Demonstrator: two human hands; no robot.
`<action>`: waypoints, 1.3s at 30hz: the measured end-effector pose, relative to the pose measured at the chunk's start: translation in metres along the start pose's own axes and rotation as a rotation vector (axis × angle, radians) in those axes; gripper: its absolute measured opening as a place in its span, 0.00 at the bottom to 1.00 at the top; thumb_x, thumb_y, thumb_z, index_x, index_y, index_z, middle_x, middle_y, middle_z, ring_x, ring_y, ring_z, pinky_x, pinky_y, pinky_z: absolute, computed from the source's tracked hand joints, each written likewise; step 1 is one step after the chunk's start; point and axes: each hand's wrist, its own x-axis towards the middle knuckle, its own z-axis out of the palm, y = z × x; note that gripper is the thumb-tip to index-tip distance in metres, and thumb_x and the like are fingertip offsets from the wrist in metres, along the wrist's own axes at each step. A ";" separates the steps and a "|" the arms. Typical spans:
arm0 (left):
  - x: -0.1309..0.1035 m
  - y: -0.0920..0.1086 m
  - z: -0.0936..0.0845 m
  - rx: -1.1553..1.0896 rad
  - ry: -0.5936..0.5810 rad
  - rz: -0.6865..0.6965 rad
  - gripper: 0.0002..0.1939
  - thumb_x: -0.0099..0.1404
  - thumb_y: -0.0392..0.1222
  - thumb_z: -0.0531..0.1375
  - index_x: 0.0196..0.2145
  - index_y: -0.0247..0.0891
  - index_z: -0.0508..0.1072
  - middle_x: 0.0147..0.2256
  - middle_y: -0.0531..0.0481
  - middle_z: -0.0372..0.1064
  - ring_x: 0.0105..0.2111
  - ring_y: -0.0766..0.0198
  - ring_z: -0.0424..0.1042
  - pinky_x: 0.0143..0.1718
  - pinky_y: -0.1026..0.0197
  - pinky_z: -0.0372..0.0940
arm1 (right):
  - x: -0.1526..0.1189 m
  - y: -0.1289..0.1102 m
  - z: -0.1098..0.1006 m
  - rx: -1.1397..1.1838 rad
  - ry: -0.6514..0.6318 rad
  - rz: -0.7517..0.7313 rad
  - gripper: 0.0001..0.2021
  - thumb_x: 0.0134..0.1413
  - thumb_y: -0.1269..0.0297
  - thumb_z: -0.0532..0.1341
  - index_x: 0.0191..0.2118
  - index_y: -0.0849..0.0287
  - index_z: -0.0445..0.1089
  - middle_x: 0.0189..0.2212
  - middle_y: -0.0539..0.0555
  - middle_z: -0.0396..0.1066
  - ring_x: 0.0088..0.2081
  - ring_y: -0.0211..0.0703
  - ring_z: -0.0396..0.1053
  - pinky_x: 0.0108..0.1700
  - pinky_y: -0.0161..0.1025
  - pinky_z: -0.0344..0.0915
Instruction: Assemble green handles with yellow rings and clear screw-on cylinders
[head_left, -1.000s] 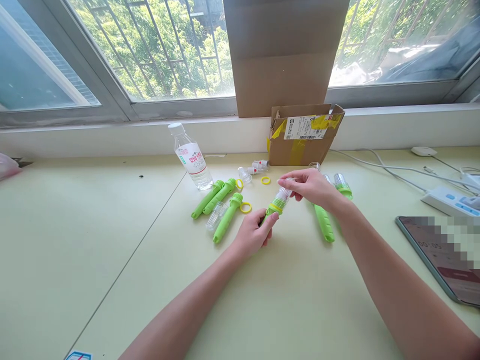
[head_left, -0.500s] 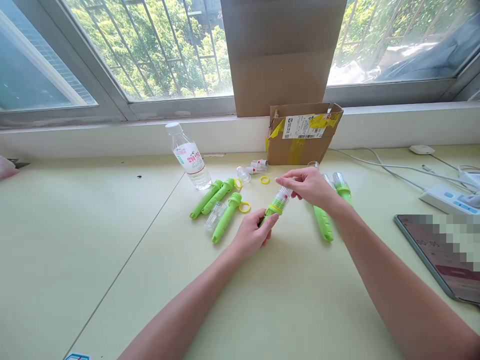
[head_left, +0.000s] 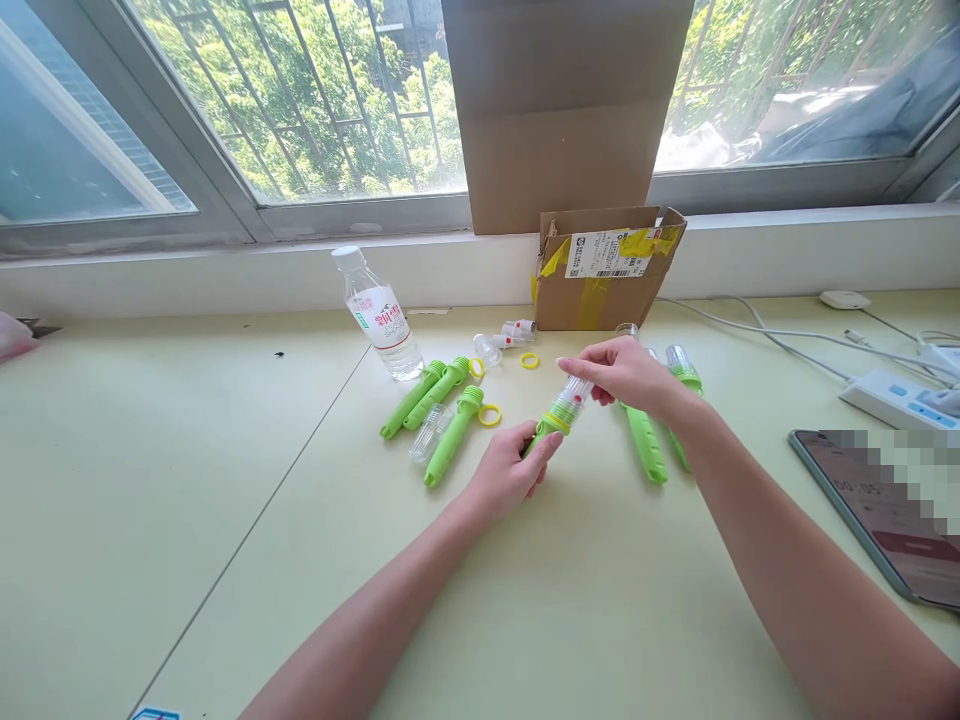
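My left hand (head_left: 514,468) is wrapped round the green handle (head_left: 552,424) of a small flashlight-like stick, which tilts up to the right. A yellow ring circles its neck, and a white piece with a red dot shows inside the clear top. My right hand (head_left: 621,374) pinches the upper end of the ribbed clear cap (head_left: 576,392) on this stick. To the left lie several loose green handles (head_left: 454,437) with threaded ends, a clear cap (head_left: 431,433) and yellow rings (head_left: 490,415). Partly behind my right hand are green sticks (head_left: 646,447) with clear caps.
Small clear and white pieces (head_left: 487,349) lie before a taped cardboard box (head_left: 592,300). A water bottle (head_left: 382,320) stands at the back left. A phone (head_left: 862,510), a power strip (head_left: 885,398) and white cables are on the right.
Both hands and the held stick have shifted slightly to the right. My right hand still grips the clear cap, and the loose parts lie as before.
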 end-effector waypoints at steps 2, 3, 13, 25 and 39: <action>0.001 0.000 -0.001 -0.008 0.003 0.004 0.18 0.69 0.56 0.52 0.32 0.37 0.66 0.15 0.61 0.56 0.14 0.71 0.54 0.18 0.67 0.51 | 0.000 0.000 -0.001 0.082 -0.067 0.006 0.18 0.51 0.46 0.64 0.31 0.58 0.74 0.22 0.51 0.69 0.22 0.37 0.65 0.23 0.34 0.61; 0.001 -0.001 -0.001 -0.010 0.004 0.006 0.19 0.69 0.56 0.52 0.33 0.37 0.67 0.15 0.61 0.56 0.14 0.71 0.54 0.18 0.66 0.52 | -0.001 0.000 -0.003 0.125 -0.101 0.007 0.18 0.51 0.46 0.64 0.35 0.58 0.75 0.24 0.52 0.70 0.24 0.37 0.67 0.24 0.34 0.62; 0.000 0.001 0.001 -0.060 -0.041 -0.040 0.18 0.67 0.56 0.55 0.35 0.36 0.69 0.16 0.60 0.56 0.14 0.72 0.56 0.18 0.67 0.53 | 0.001 0.004 0.002 0.033 0.032 0.018 0.24 0.46 0.42 0.65 0.20 0.58 0.63 0.16 0.47 0.61 0.21 0.35 0.61 0.23 0.34 0.56; 0.001 0.005 -0.003 -0.411 -0.133 -0.178 0.22 0.64 0.60 0.56 0.37 0.35 0.68 0.17 0.60 0.56 0.12 0.73 0.55 0.14 0.68 0.51 | 0.000 0.011 0.014 0.812 -0.326 -0.083 0.19 0.49 0.62 0.68 0.49 0.56 0.70 0.39 0.57 0.77 0.44 0.48 0.73 0.42 0.44 0.70; 0.000 0.008 0.000 -0.530 -0.245 -0.198 0.21 0.66 0.60 0.54 0.34 0.37 0.64 0.16 0.61 0.53 0.11 0.74 0.53 0.14 0.69 0.49 | 0.001 -0.003 0.024 0.593 -0.044 -0.017 0.14 0.45 0.54 0.70 0.33 0.58 0.73 0.28 0.53 0.77 0.31 0.43 0.74 0.33 0.38 0.70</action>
